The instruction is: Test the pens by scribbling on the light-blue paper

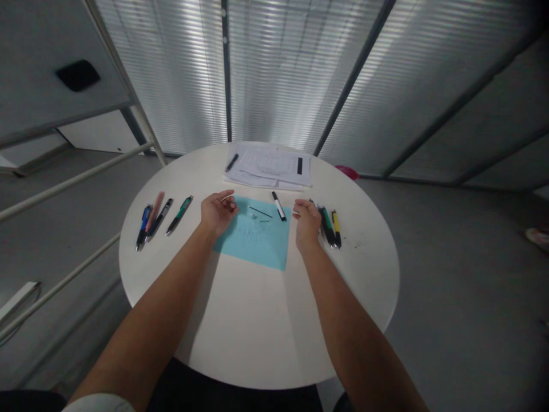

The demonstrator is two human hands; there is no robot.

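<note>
My left hand (218,213) rests at the left edge of a light blue sheet (253,254), palm turned inward, fingers loosely bent and apart, nothing visible in it. At the sheet's right edge is my right hand (307,222), its fingers half curled with a gap between them; I see nothing held. Between the hands lie a thin dark pen refill (260,212), a tiny piece (254,217) too small to name, and a short thin greenish part (265,221). A white pen or marker with black ends (279,206) lies at the sheet's upper right, near my right hand.
Several pens lie at the left, among them a green and black one (179,216) and a blue one (144,226). Right of my right hand are a green pen (328,228) and a yellow one (337,229). Papers (270,163) with a black pen (232,162) lie at the round table's (253,337) back.
</note>
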